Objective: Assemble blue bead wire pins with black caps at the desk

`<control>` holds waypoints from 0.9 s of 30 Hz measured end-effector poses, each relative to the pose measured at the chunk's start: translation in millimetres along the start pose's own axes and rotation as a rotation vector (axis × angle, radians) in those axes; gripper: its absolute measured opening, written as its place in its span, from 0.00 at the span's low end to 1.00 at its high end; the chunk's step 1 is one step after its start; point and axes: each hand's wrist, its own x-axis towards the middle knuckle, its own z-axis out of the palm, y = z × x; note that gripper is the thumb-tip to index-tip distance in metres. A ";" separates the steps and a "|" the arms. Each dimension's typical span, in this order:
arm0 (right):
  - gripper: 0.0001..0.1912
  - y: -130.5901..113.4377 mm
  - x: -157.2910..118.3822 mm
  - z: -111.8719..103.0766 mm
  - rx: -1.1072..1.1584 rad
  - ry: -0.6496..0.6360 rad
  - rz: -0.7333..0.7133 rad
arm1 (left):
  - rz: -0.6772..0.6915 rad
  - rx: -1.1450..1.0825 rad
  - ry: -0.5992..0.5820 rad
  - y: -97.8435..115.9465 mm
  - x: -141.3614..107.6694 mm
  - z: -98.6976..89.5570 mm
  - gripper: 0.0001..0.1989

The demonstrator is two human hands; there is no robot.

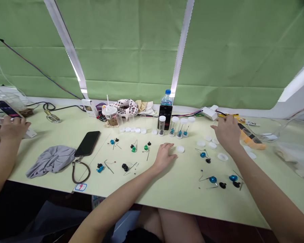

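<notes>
My left hand rests low over the table, fingers apart and holding nothing. Just right of its fingertips lies a white cap. Farther back stand several clear tubes with white caps, some with blue parts inside. My right hand reaches to the back right with its thumb spread, nothing seen in it; its fingertips are near a white box and yellow packets. Below it are loose white caps. Nearer lie blue beads, black stoppers and thin bent metal pins.
A phone with a timer leans against a water bottle. On the left are a dark phone, a grey cloth and a drink cup. Another person's hand works at far left. Small parts sets lie left of centre.
</notes>
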 end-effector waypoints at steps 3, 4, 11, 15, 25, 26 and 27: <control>0.21 13.8 1.5 -6.8 -0.015 0.003 -0.026 | 0.014 0.086 -0.036 2.5 4.5 6.3 0.25; 0.21 12.5 -0.3 -10.2 -0.024 0.005 -0.043 | 0.028 0.121 -0.050 3.5 7.0 9.0 0.26; 0.18 -45.5 -23.2 -58.5 -0.108 0.047 -0.082 | 0.110 0.222 -0.127 7.3 30.7 26.7 0.25; 0.15 -91.5 -43.7 -73.7 0.045 -0.176 -0.223 | 0.113 0.218 -0.139 7.7 26.2 24.4 0.14; 0.12 -138.5 -60.3 -74.9 0.401 -0.414 -0.174 | 0.030 0.097 -0.193 4.0 -29.4 -23.3 0.18; 0.12 -140.7 -60.2 -73.3 0.417 -0.435 -0.173 | 0.011 0.089 -0.205 5.4 -29.5 -24.8 0.17; 0.12 -142.7 -60.2 -71.7 0.421 -0.450 -0.183 | 0.002 0.083 -0.216 7.0 -28.9 -25.1 0.17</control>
